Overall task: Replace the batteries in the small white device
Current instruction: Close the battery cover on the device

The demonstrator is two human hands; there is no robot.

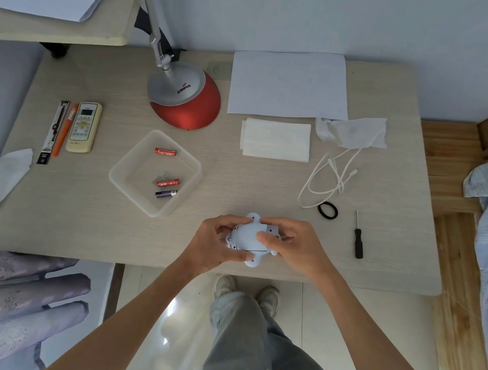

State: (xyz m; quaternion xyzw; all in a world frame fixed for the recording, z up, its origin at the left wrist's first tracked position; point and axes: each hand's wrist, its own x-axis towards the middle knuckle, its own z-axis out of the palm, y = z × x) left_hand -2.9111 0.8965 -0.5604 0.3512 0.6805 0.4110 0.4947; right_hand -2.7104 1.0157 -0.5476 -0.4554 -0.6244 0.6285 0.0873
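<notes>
Head view: small white device at near table edge, centre, held btwn both hands; contact w/ tabletop not determinable. Left hand: fingers curled round device left side, thumb at near edge. Right hand: fingers curled over far-right side, thumb pressed on top shell. Clear tray far-left of device, contents: 2x red batteries, 1x blue battery. Screwdriver right of hands, apart. Black hair tie, white cable farther back.
</notes>
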